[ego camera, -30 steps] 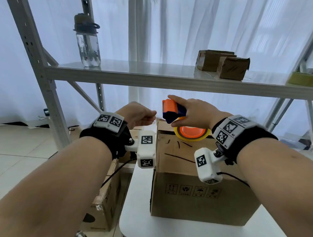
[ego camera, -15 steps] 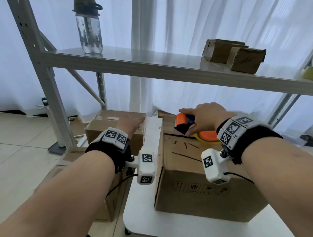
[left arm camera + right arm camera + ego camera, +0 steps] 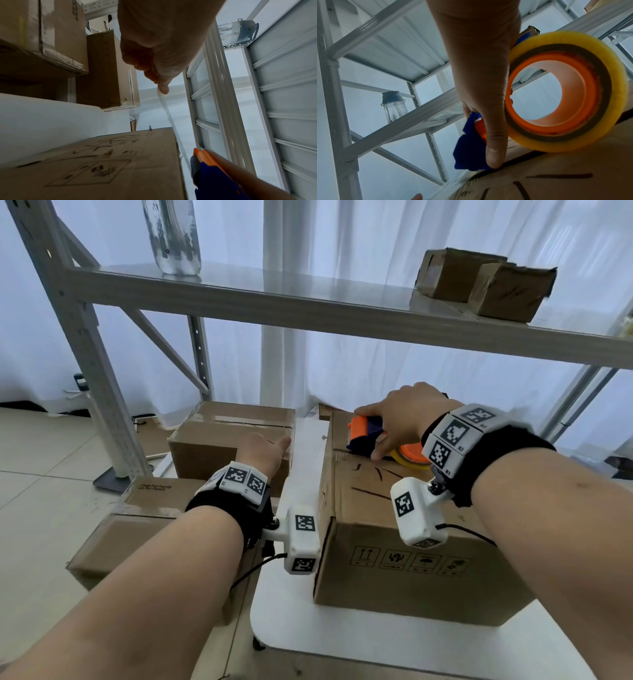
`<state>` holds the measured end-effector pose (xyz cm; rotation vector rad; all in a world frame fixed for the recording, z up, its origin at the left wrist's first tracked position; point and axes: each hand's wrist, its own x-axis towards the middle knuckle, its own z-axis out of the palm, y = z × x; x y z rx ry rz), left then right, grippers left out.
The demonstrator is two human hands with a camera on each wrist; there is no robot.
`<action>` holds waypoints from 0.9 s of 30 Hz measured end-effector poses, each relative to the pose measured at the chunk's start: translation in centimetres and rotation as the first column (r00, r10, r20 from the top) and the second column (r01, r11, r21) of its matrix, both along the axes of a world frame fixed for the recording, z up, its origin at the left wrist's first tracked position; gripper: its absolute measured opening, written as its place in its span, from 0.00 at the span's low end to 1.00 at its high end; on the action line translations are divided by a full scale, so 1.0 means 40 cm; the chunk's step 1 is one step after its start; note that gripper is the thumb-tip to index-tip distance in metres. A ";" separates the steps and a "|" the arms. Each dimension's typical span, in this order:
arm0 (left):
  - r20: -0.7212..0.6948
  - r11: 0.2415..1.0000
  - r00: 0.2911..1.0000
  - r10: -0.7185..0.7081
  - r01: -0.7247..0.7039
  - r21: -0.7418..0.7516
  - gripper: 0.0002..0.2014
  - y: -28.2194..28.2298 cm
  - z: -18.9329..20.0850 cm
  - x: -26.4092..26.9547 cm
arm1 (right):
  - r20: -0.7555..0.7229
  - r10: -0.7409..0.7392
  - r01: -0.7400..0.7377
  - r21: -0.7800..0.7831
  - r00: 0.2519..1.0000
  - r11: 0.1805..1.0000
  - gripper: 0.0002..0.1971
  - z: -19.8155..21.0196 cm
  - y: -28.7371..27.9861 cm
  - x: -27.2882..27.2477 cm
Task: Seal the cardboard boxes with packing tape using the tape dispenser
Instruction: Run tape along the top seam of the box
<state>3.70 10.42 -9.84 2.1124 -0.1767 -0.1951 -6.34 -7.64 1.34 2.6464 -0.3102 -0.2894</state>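
Tape dispenser [image 3: 368, 436], orange and blue with a yellow-edged roll, sits on top of the cardboard box [image 3: 404, 542] near its left edge; right hand [image 3: 407, 419] grips it, fingers curled around the body, thumb tip down on the cardboard. Left hand [image 3: 262, 451] pinches the free end of the clear tape strip [image 3: 169, 119] between thumb and fingertips, the strip running from the dispenser past the box's left edge. Box stands on the white desk [image 3: 342, 642], beside other taped boxes [image 3: 233, 436] to the left.
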 end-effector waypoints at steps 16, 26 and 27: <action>-0.182 0.996 0.980 -0.079 0.072 -0.047 0.32 0.002 -0.074 0.031 | -0.019 -0.040 0.041 0.054 0.999 0.998 0.48 -0.002 -0.016 0.015; -0.075 0.955 0.981 -0.179 0.192 0.228 0.25 -0.043 -0.077 0.008 | -0.017 -0.049 0.050 0.049 0.999 0.998 0.48 -0.004 -0.010 0.011; -0.100 0.953 0.979 -0.178 0.197 0.230 0.28 -0.055 -0.089 0.002 | -0.016 -0.046 0.046 0.047 0.999 0.998 0.48 -0.003 -0.011 0.011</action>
